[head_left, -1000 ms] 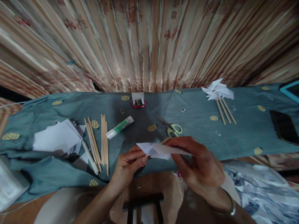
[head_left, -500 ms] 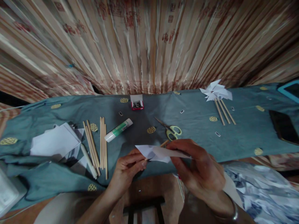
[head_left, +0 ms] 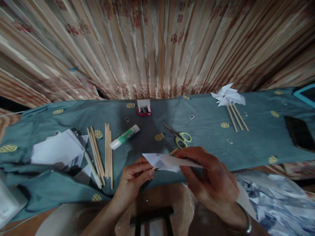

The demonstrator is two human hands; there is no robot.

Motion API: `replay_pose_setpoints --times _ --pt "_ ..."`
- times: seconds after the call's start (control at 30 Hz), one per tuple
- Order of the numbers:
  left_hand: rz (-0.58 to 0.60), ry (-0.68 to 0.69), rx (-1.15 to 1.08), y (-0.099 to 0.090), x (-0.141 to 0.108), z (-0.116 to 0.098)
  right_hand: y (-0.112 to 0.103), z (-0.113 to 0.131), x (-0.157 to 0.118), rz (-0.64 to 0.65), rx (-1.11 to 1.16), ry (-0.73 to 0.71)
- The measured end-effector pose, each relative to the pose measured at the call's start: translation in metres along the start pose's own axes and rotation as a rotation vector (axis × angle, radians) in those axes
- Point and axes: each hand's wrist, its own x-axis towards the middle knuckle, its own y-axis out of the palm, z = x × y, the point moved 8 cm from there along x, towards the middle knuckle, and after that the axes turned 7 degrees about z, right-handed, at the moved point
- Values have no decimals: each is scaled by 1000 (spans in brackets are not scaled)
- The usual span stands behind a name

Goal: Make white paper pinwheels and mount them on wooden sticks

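Note:
Just past the table's near edge, a white paper pinwheel [head_left: 169, 161] is held between both hands. My left hand [head_left: 137, 175] pinches a thin wooden stick at the pinwheel's left side; most of that stick is hidden by the paper. The stick's other end [head_left: 173, 151] shows beyond the paper, beside my right fingers. With thumb below and fingers above, my right hand [head_left: 209, 175] grips the pinwheel's right side. Green-handled scissors [head_left: 180, 137] lie just beyond my right hand. A glue stick [head_left: 125, 137] rests farther out, to the left.
Several wooden sticks [head_left: 108, 154] and a stack of white paper [head_left: 57, 147] lie on the left. An opened small box of metal pins [head_left: 144, 109] stands near the back. Finished pinwheels [head_left: 228, 95] lie at the back right, with a dark phone [head_left: 299, 131] farther right.

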Motion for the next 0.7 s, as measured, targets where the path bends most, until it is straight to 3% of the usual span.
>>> replay_pose_setpoints --times 0.7 --pt "-75 -23 -39 -12 -3 15 3 -1 -6 -43 60 -28"
